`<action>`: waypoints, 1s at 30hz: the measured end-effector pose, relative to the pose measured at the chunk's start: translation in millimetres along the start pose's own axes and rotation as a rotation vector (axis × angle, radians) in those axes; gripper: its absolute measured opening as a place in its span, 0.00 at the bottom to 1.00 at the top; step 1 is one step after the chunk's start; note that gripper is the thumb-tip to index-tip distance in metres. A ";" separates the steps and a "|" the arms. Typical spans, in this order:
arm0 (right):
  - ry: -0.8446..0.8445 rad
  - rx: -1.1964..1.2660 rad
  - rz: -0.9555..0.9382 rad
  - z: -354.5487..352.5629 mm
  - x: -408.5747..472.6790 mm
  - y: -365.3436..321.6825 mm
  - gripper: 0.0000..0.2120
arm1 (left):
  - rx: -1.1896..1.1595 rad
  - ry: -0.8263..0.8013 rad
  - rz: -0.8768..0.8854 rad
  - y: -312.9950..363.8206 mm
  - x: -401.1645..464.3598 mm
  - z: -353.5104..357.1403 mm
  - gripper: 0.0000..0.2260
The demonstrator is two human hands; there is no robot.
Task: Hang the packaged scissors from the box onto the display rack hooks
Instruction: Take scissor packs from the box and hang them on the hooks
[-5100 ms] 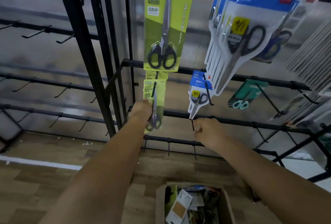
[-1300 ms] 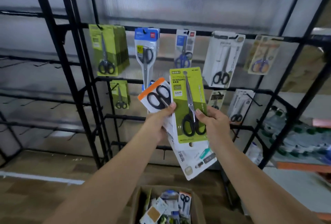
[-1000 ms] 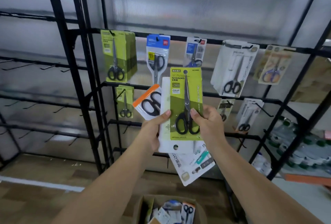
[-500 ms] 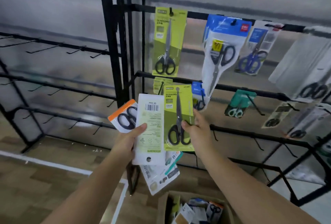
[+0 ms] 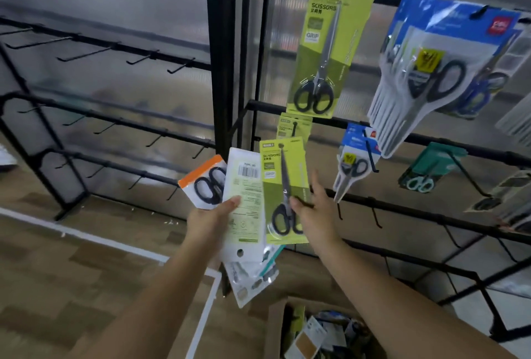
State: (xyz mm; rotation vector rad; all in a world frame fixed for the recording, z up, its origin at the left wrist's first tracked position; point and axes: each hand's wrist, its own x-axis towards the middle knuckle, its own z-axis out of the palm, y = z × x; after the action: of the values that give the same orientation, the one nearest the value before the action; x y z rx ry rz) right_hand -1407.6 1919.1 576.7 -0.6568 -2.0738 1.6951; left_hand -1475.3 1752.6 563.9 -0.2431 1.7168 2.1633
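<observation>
While left hand (image 5: 211,216) grips the fan, green pack (image 5: 284,190) has drawn nearer the rack — right hand (image 5: 317,209) pinching it.

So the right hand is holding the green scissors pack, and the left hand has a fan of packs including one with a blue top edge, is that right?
Not quite. In the head view the right hand does hold the green scissors pack, and the left hand does hold a fan of packs, but the coloured top edge there is orange, not blue: the orange-topped pack.

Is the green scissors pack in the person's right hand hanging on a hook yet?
Not yet. The right hand holds the green scissors pack upright in front of the rack; no hook passes through its top hole.
</observation>
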 end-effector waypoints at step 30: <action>-0.106 0.046 0.156 -44.7 0.5 -14.6 0.06 | -0.264 -0.179 -0.166 9.5 -19.1 67.6 0.28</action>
State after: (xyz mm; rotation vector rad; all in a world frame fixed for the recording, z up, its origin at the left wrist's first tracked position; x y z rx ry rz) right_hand -1384.5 1952.8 599.9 -0.7461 -2.0955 1.8964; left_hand -1455.3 1812.7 595.8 -0.2436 1.2685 2.2099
